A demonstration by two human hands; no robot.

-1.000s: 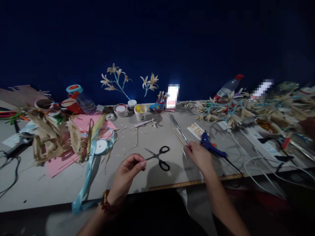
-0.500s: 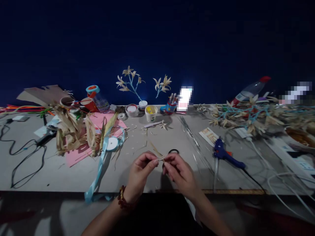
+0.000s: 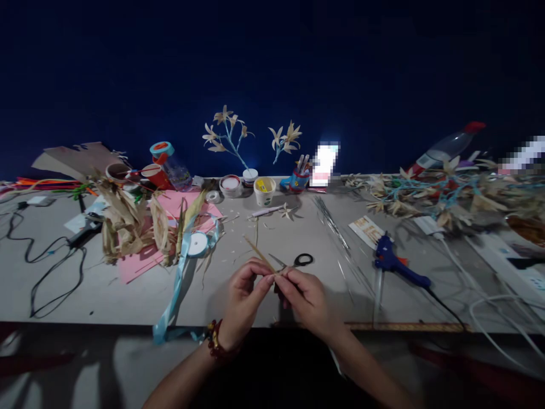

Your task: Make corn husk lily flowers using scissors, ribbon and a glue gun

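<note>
1. A second ago the right hand (image 3: 313,301) was off to the right by the wires; now it has come in to meet the left hand (image 3: 244,301), and the two are fingertip to fingertip near the table's near edge.
2. The scissors (image 3: 304,260) were in full sight then. From here I now see the blades and one black loop, just beyond the right hand; the fingers cover the rest.
3. The thin stick (image 3: 258,252) is straight and tan, slanting from the fingertips toward the far left, its far end free above the table (image 3: 145,307).
4. Both hands have thumb and forefinger closed in a pinch at the stick's near end, where a bit of pale strip shows. How the other right fingers sit, I can't tell.
5. To the left, the blue ribbon (image 3: 174,289) droops over the near edge, with its white spool (image 3: 197,244) beside the dry husks (image 3: 123,221).
6. To the right lie the loose wires (image 3: 332,221), then the blue glue gun (image 3: 395,266).
7. There's bare table between ribbon and left hand, and a narrower gap between right hand and wires. Beyond the stick, small scraps dot the surface up to the paper cup (image 3: 264,192).
</note>
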